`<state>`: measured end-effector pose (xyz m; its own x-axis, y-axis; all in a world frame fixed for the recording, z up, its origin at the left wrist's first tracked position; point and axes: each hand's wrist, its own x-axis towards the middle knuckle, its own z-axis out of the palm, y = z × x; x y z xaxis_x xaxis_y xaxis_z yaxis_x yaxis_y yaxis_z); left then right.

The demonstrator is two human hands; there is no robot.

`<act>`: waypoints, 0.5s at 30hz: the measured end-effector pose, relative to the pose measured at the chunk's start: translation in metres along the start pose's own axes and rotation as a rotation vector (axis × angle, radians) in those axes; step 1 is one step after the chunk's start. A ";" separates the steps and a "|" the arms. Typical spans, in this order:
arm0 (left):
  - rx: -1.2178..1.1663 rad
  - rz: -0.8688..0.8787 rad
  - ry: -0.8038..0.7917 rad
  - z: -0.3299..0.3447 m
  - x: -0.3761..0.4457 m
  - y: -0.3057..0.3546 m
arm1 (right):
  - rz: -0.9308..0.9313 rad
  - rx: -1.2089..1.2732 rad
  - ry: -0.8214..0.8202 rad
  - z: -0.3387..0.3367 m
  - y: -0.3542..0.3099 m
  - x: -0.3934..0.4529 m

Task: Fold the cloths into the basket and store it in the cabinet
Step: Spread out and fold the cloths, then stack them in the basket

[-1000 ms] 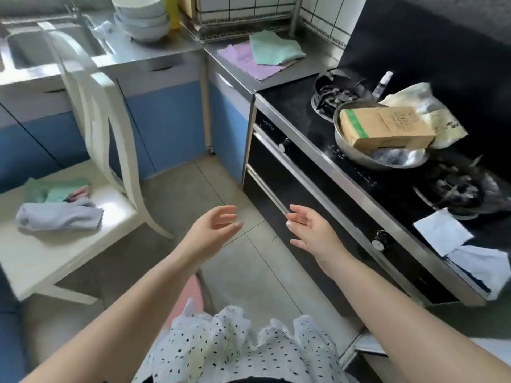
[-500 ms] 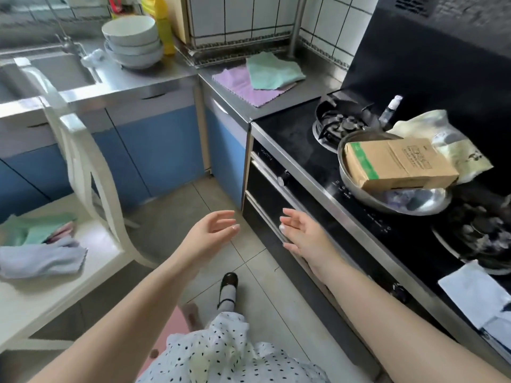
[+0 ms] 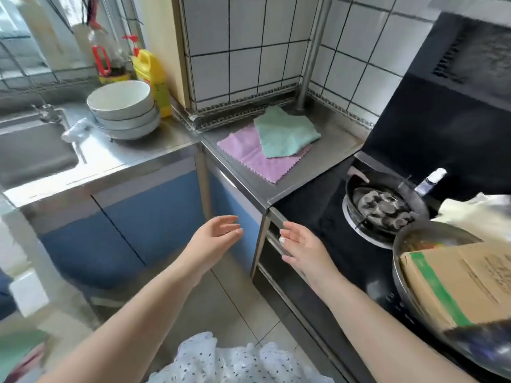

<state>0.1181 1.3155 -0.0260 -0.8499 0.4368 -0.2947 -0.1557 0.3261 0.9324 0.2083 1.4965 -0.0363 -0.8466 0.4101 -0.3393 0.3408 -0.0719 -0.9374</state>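
A green cloth [image 3: 284, 132] lies on top of a purple cloth [image 3: 254, 157] on the steel counter [image 3: 323, 158] in the corner ahead. My left hand [image 3: 215, 239] and my right hand [image 3: 300, 246] hang in the air in front of me, palms facing each other, fingers relaxed, holding nothing. Both hands are well short of the cloths, in front of the blue cabinet doors [image 3: 154, 217]. A bit of green cloth [image 3: 16, 352] shows blurred at the bottom left edge. No basket is in view.
Stacked white bowls [image 3: 124, 109] and a yellow bottle [image 3: 153, 78] stand by the sink [image 3: 30, 153] at left. At right, a black stove [image 3: 326, 208] with a burner [image 3: 381, 208], a spray bottle [image 3: 430, 182] and a metal pan [image 3: 401, 244] holding a cardboard box [image 3: 464, 283].
The view has swung up and forward toward the corner counter. The chair with its cloths has slid out at the left. Both hands stay empty and apart.
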 end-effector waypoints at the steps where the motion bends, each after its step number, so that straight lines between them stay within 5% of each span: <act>1: 0.000 0.000 -0.004 -0.004 0.012 0.004 | 0.002 0.004 0.009 0.002 -0.004 0.010; 15: 0.006 0.013 -0.116 -0.046 0.217 0.036 | 0.034 0.066 0.118 0.014 -0.050 0.201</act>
<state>-0.0953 1.3839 -0.0464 -0.7878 0.5351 -0.3052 -0.1418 0.3246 0.9352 0.0159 1.5699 -0.0589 -0.7796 0.5104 -0.3630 0.3376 -0.1457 -0.9300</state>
